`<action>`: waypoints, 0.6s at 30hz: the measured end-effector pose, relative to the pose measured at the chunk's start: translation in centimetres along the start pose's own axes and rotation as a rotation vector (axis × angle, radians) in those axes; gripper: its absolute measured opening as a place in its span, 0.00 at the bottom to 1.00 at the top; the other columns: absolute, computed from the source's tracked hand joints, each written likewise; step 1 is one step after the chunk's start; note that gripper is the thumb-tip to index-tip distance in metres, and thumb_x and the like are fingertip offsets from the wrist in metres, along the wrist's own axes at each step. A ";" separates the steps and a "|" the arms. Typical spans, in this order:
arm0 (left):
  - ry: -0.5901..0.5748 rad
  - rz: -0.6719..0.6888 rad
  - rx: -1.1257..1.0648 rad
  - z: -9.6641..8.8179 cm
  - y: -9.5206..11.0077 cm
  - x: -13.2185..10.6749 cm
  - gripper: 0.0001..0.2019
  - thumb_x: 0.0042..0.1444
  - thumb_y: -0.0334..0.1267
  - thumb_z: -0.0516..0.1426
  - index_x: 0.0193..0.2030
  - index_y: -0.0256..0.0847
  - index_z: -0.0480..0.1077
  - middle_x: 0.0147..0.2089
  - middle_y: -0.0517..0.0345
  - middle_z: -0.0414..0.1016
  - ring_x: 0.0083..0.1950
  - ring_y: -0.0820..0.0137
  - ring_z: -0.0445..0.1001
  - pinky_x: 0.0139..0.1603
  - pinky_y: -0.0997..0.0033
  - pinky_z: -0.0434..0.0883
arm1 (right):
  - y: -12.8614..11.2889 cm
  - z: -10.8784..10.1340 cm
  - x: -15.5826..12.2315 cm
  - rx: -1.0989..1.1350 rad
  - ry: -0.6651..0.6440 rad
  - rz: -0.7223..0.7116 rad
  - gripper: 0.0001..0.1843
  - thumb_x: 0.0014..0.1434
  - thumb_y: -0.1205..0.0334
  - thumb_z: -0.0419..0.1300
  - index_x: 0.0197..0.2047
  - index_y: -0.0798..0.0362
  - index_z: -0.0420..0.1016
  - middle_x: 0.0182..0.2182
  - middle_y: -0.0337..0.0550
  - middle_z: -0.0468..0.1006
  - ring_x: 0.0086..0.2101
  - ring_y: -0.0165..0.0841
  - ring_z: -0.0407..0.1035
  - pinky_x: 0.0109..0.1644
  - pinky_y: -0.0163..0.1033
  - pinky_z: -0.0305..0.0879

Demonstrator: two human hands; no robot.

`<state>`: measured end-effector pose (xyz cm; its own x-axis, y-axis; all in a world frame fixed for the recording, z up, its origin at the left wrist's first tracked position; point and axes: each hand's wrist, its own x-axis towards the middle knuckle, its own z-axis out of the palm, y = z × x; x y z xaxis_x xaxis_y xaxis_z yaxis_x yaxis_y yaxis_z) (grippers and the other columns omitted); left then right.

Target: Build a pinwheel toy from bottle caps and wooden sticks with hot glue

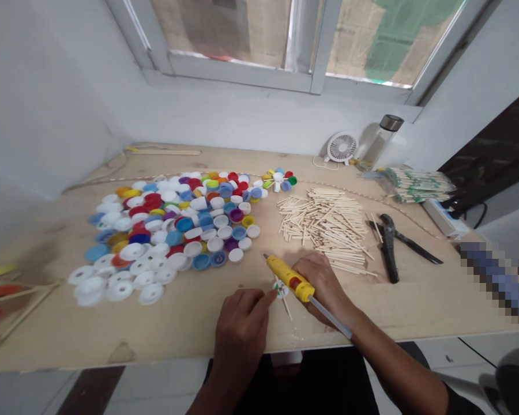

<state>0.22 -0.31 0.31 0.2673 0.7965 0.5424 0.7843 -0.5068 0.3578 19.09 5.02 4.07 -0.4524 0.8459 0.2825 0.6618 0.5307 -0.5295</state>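
My right hand [322, 279] is closed around a yellow hot glue gun [285, 274], its nozzle pointing up and to the left. A clear glue stick [331, 317] extends from the gun's back end. Beneath the gun lies a small white bottle cap [277, 286] with green marks, partly hidden. A thin wooden stick [288, 305] lies at the cap and points toward the table's front edge. My left hand [244, 323] rests on the table with bent fingers, its fingertips holding the cap's left side.
Many coloured bottle caps [205, 222] cover the table's left half. Loose wooden sticks [328, 219] form a pile behind my right hand. To the right lie a black-handled cutter [389, 248], bagged sticks [419, 184] and a power strip [445, 219]. A fan [341, 147] and bottle [380, 141] stand behind.
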 end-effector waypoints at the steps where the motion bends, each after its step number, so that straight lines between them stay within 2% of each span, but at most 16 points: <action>1: -0.017 0.010 0.003 0.0 -0.1 0.0 0.13 0.59 0.24 0.51 0.46 0.37 0.73 0.35 0.52 0.73 0.38 0.66 0.70 0.38 0.65 0.68 | 0.0 0.0 0.0 0.000 -0.001 -0.004 0.05 0.57 0.69 0.54 0.30 0.52 0.66 0.26 0.39 0.70 0.33 0.35 0.64 0.43 0.41 0.54; 3: -0.019 0.012 0.004 0.1 -0.2 0.0 0.13 0.59 0.25 0.51 0.46 0.37 0.73 0.35 0.52 0.73 0.38 0.66 0.70 0.38 0.65 0.68 | 0.1 0.0 0.0 -0.001 0.000 -0.009 0.05 0.55 0.70 0.54 0.30 0.52 0.66 0.26 0.39 0.70 0.33 0.35 0.64 0.43 0.41 0.54; 9: 0.107 -0.006 0.009 0.9 -0.1 -0.2 0.14 0.61 0.26 0.48 0.43 0.39 0.75 0.32 0.54 0.72 0.35 0.66 0.70 0.35 0.66 0.66 | 0.2 0.0 0.0 -0.002 -0.001 -0.007 0.05 0.52 0.71 0.55 0.29 0.51 0.64 0.26 0.39 0.69 0.33 0.35 0.63 0.44 0.41 0.54; 15: -0.023 0.002 0.033 -0.1 0.0 0.2 0.14 0.60 0.25 0.50 0.46 0.39 0.74 0.34 0.53 0.74 0.37 0.66 0.71 0.38 0.66 0.68 | 0.0 -0.1 0.1 0.003 -0.001 0.008 0.05 0.54 0.70 0.54 0.28 0.51 0.64 0.25 0.39 0.69 0.33 0.35 0.64 0.43 0.42 0.55; 18: -0.019 0.000 0.044 -0.4 0.1 0.3 0.14 0.59 0.25 0.51 0.46 0.38 0.74 0.34 0.53 0.74 0.37 0.66 0.72 0.38 0.66 0.69 | -0.4 -0.5 0.0 0.019 0.024 0.028 0.05 0.57 0.68 0.53 0.29 0.51 0.64 0.27 0.39 0.70 0.32 0.34 0.64 0.42 0.42 0.56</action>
<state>0.14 -0.26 0.79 0.2771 0.8029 0.5279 0.8082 -0.4919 0.3239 19.16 4.84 4.68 -0.4192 0.8617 0.2859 0.6623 0.5056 -0.5529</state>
